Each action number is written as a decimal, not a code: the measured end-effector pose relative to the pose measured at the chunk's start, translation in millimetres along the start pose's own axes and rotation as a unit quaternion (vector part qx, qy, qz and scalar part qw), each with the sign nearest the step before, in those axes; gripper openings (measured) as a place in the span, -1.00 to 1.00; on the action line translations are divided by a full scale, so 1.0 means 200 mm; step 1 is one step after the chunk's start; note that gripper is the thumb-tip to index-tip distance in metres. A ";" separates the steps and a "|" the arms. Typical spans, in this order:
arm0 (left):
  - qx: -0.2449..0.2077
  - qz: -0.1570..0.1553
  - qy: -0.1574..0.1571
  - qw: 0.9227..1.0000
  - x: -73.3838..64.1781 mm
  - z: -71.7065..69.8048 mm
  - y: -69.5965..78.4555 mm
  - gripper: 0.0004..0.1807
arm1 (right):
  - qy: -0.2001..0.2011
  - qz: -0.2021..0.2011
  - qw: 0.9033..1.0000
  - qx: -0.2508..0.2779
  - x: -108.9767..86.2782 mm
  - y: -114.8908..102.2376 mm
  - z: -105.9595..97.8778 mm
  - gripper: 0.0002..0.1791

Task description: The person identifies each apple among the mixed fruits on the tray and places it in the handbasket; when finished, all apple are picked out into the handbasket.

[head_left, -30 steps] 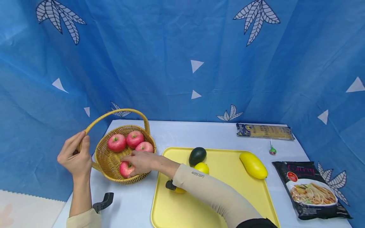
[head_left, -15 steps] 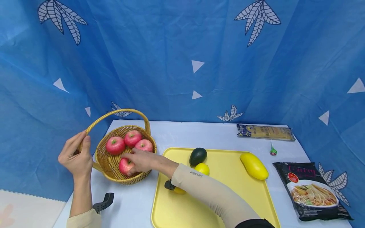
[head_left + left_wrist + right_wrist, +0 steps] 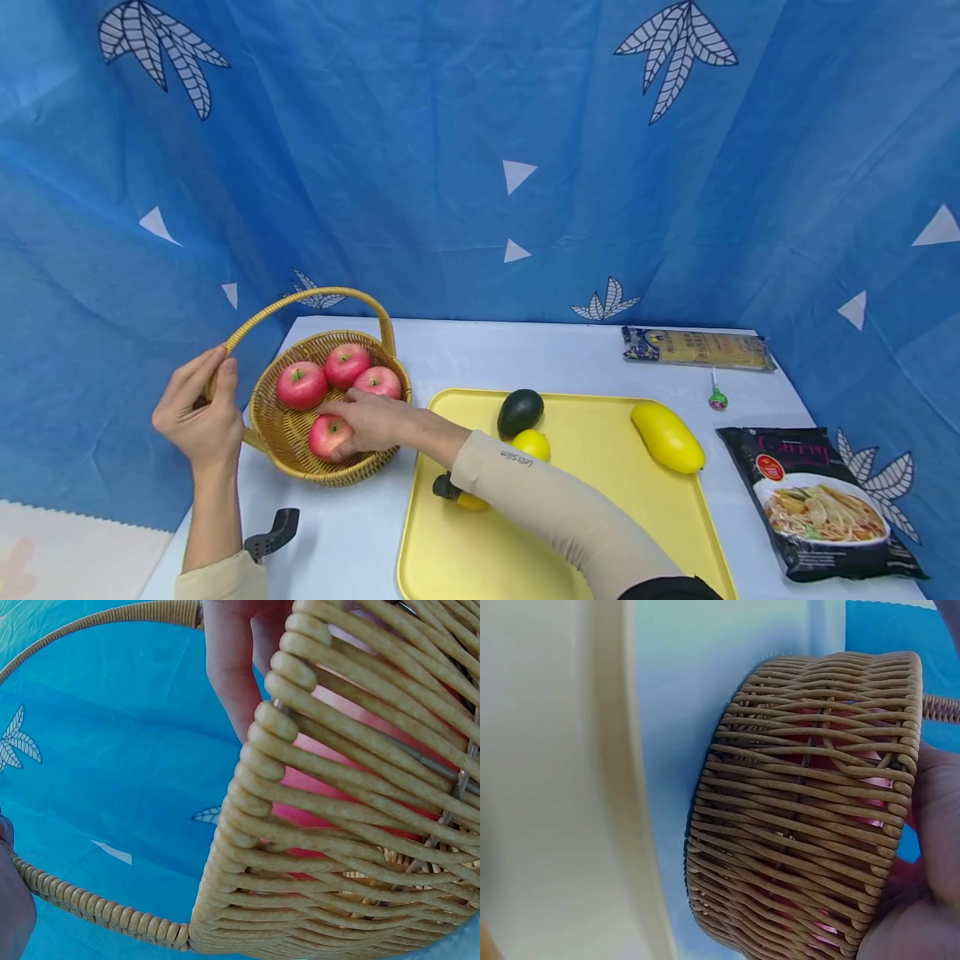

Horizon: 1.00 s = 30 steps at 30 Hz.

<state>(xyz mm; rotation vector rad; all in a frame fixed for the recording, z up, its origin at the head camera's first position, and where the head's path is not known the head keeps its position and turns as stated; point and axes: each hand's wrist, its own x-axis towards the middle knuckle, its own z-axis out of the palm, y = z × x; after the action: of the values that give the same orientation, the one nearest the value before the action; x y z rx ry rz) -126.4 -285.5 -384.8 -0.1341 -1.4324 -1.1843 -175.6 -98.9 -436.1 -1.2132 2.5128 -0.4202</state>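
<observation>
A round wicker basket (image 3: 281, 437) stands at the left of the white table. My left hand (image 3: 197, 408) grips its arched handle (image 3: 300, 297), fingers and thumb curled round the left part of it. Inside the basket, my right hand (image 3: 371, 423) holds a red apple (image 3: 328, 437) at the front, with the thumb on its near side and fingers over its far side. Behind it sit three more apples, one at the left (image 3: 302, 384), one at the back (image 3: 347, 364) and one at the right (image 3: 378, 382). In the right wrist view the basket wall (image 3: 802, 802) partly hides the fruit.
A yellow tray (image 3: 600, 517) lies right of the basket, under the right forearm. On it are a dark green avocado (image 3: 520, 412), a lemon (image 3: 532, 443) and a yellow papaya-like fruit (image 3: 667, 437). Farther right lie a noodle pack (image 3: 697, 347), a lollipop (image 3: 717, 396) and a black curry bag (image 3: 821, 500).
The apples in the basket have shifted slightly leftward, including the one at the right hand's fingers. Both hands and the basket stay nearly in place.
</observation>
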 end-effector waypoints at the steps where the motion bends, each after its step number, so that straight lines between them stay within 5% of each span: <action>1: 0.001 0.000 0.000 1.000 0.00 0.00 0.00 -0.81 | 0.000 0.000 1.000 0.001 0.00 0.00 0.00 -0.18; 21: -0.001 -0.004 -0.002 1.000 -0.01 0.00 0.00 -0.82 | 0.038 -0.001 0.999 -0.003 -0.05 0.01 -0.05 -0.33; 30: 0.003 -0.003 -0.005 1.000 0.00 0.00 0.00 -0.81 | 0.048 -0.040 0.998 -0.024 -0.13 0.02 -0.13 -0.38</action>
<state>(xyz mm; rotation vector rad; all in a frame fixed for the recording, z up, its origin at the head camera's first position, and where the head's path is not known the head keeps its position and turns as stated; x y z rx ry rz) -126.0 -285.4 -384.9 -0.1308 -1.4469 -1.1857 -174.3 -72.7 -410.9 -1.3454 2.5752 -0.4512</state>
